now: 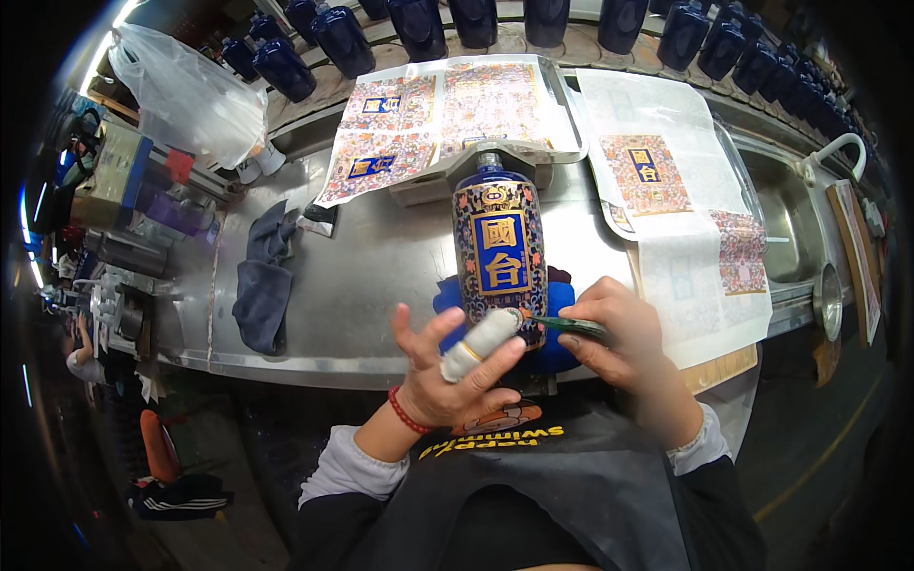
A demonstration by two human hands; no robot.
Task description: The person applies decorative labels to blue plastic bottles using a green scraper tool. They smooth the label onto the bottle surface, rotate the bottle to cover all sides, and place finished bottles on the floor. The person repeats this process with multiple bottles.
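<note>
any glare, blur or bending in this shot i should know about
In the head view, pale glare lies on the steel table; in the head view, the right hand looks smeared toward the wrist, while the patterned bottle looks crisp; in the head view, the row of dark blue bottles bends into an arc and the corners go black.

Glossy bottle (500, 252); smooth metal tabletop (376, 285); matt cloth rag (262, 295).

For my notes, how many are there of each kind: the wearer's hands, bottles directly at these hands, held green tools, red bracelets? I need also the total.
Hands: 2 (left hand, right hand)
Bottle: 1
Green tool: 1
Red bracelet: 1
Total: 5
</note>
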